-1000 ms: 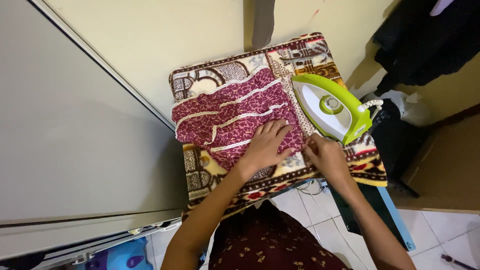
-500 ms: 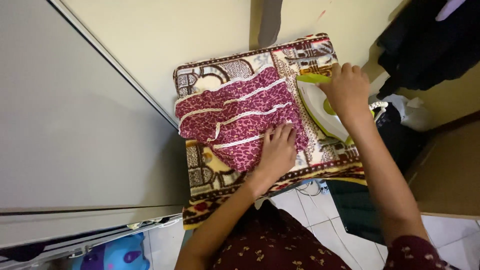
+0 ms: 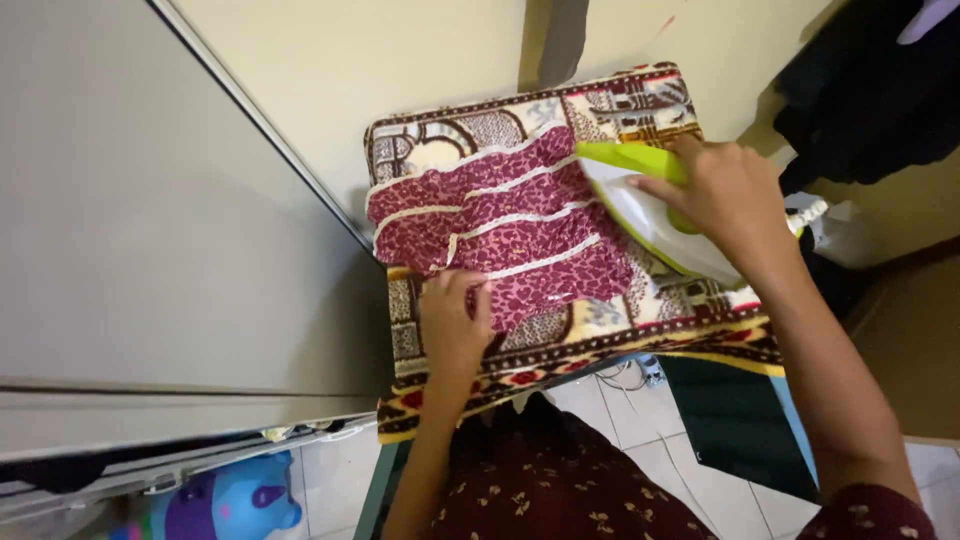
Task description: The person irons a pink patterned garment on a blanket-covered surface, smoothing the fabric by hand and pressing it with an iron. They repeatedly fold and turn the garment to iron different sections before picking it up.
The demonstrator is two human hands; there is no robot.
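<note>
Maroon printed garment (image 3: pixel 505 235) lies flat on the patterned cover of the table (image 3: pixel 600 345). Left hand (image 3: pixel 455 320), grip open, has slid to its near-left edge and presses there. Right hand (image 3: pixel 725 195), grip closed around the green-and-white iron (image 3: pixel 640 210), has brought it onto the cloth's right edge.

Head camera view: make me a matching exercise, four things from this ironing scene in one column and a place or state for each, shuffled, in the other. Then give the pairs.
Things:
1. iron
2. maroon garment
3. patterned cloth
4. left hand

Places or states:
A. spread under the garment, its front edge hanging over
B. gripped by the right hand, its tip at the garment's right edge
C. pressed flat on the garment's near edge
D. lying across the patterned cloth, crossed by cream trim lines

Pairs: 1-B, 2-D, 3-A, 4-C
</note>
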